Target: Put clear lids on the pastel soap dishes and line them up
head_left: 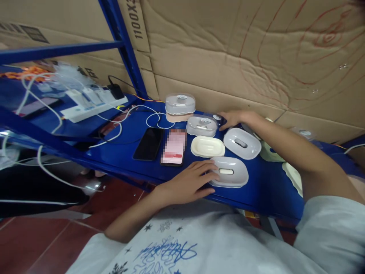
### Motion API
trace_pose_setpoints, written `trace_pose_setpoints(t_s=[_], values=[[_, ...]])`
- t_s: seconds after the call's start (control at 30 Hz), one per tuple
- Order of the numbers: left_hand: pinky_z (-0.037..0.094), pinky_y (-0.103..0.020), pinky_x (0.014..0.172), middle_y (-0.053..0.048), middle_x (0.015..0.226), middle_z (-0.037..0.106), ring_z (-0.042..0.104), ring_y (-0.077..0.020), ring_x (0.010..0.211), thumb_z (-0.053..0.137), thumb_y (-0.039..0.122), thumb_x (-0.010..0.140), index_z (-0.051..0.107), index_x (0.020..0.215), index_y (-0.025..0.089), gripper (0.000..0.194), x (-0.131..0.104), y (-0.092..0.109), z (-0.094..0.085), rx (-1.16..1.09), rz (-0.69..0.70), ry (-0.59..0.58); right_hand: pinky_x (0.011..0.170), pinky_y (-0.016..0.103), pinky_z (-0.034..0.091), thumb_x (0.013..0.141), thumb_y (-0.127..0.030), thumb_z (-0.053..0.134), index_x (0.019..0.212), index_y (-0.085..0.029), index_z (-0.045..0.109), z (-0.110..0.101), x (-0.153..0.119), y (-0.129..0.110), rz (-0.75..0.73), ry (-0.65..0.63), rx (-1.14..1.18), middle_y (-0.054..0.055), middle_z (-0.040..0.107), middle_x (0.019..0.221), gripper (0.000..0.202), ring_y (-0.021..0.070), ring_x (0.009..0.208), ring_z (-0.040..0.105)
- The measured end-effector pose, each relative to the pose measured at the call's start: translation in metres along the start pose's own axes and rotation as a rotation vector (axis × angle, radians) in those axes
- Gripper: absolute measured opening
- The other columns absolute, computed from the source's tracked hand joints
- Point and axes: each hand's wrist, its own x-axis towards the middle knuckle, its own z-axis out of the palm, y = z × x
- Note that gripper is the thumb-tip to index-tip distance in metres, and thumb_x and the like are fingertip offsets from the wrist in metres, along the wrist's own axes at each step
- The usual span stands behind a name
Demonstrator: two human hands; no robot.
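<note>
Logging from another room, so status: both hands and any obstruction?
Left hand: open, fingers at rim of front glossy grey oval dish. Right hand: at dark item, grip unclear. Right forearm partly blocks view of blue shelf.

On my tabletop (pixel 125 152), the dark-screened phone (pixel 148 144) lies left of the lit phone (pixel 173 147). The open dish (pixel 208 146) sits right of both, between the lidded case (pixel 202 126) behind and the slotted tray (pixel 229 172) in front.
</note>
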Motion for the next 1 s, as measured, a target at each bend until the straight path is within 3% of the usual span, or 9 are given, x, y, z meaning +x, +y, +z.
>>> trace_pose_setpoints(t_s=[0.1,0.2,0.27,0.33,0.47,0.53,0.8,0.9,1.0], values=[[0.045,-0.050,0.125,-0.012,0.149,0.060,0.047,-0.0274,0.152,0.069,0.030,0.103,0.063,0.129,0.022,0.028,0.000,-0.001,0.000,0.003,-0.004,-0.013,0.101,0.044,0.054,0.090,-0.053,0.079,0.158,-0.013,0.052,0.002,0.000,0.003,0.067,-0.054,-0.046,0.020,0.068,0.145,0.084,0.0365,0.122,0.070],[0.045,-0.050,0.124,-0.012,0.149,0.059,0.049,-0.0271,0.150,0.068,0.031,0.104,0.062,0.128,0.022,0.027,0.000,-0.001,0.000,-0.007,-0.002,-0.011,0.105,0.041,0.052,0.100,-0.044,0.064,0.146,-0.013,0.065,-0.006,-0.011,0.011,-0.016,0.058,-0.008,0.015,0.074,0.137,0.056,0.0330,0.121,0.071],[0.045,-0.050,0.124,-0.012,0.149,0.059,0.048,-0.0271,0.150,0.068,0.032,0.104,0.062,0.128,0.022,0.026,0.000,-0.001,0.000,-0.011,0.000,-0.013,0.108,0.041,0.051,0.102,-0.042,0.060,0.143,-0.013,0.067,-0.011,-0.018,0.017,-0.047,0.128,0.028,0.014,0.075,0.136,0.051,0.0315,0.122,0.071],[0.044,-0.051,0.125,-0.012,0.148,0.060,0.049,-0.0270,0.150,0.068,0.032,0.104,0.062,0.128,0.022,0.026,0.001,-0.002,0.001,-0.013,-0.004,-0.022,0.111,0.043,0.050,0.101,-0.046,0.062,0.149,-0.014,0.062,-0.012,-0.019,0.019,-0.052,0.124,0.045,0.014,0.071,0.143,0.058,0.0325,0.127,0.068],[0.044,-0.051,0.125,-0.013,0.149,0.060,0.047,-0.0270,0.152,0.067,0.032,0.105,0.062,0.130,0.022,0.028,0.001,-0.002,0.001,-0.012,0.002,-0.016,0.114,0.045,0.048,0.094,-0.055,0.072,0.160,-0.012,0.048,0.000,-0.008,0.012,-0.016,-0.035,0.074,0.018,0.060,0.155,0.082,0.0357,0.134,0.063],[0.043,-0.051,0.126,-0.013,0.150,0.060,0.046,-0.0272,0.153,0.068,0.031,0.104,0.062,0.130,0.021,0.028,0.000,-0.002,0.002,-0.006,0.011,-0.007,0.113,0.044,0.048,0.091,-0.054,0.076,0.160,-0.010,0.046,0.009,0.001,0.007,-0.001,-0.049,0.082,0.022,0.056,0.157,0.087,0.0363,0.136,0.061],[0.044,-0.054,0.125,-0.015,0.150,0.060,0.047,-0.0306,0.152,0.068,0.033,0.104,0.063,0.130,0.022,0.028,0.000,-0.004,0.003,-0.045,0.010,0.005,0.104,0.044,0.052,0.085,-0.048,0.081,0.138,-0.011,0.064,0.024,0.019,0.009,0.046,0.174,0.121,0.020,0.069,0.139,0.066,0.0345,0.122,0.067],[0.044,-0.053,0.125,-0.015,0.149,0.060,0.048,-0.0302,0.152,0.068,0.034,0.104,0.063,0.130,0.022,0.028,-0.001,-0.005,0.003,-0.040,0.019,0.007,0.102,0.047,0.053,0.094,-0.057,0.070,0.135,-0.016,0.069,0.014,0.008,0.007,0.014,0.306,0.103,0.016,0.074,0.132,0.058,0.0342,0.118,0.069],[0.045,-0.052,0.125,-0.015,0.150,0.060,0.048,-0.0298,0.152,0.067,0.033,0.104,0.064,0.129,0.022,0.027,-0.002,-0.005,0.005,-0.011,0.020,0.014,0.104,0.053,0.051,0.101,-0.062,0.061,0.135,-0.017,0.072,-0.007,-0.020,-0.001,0.027,0.481,-0.011,0.016,0.075,0.130,0.057,0.0364,0.117,0.070]])
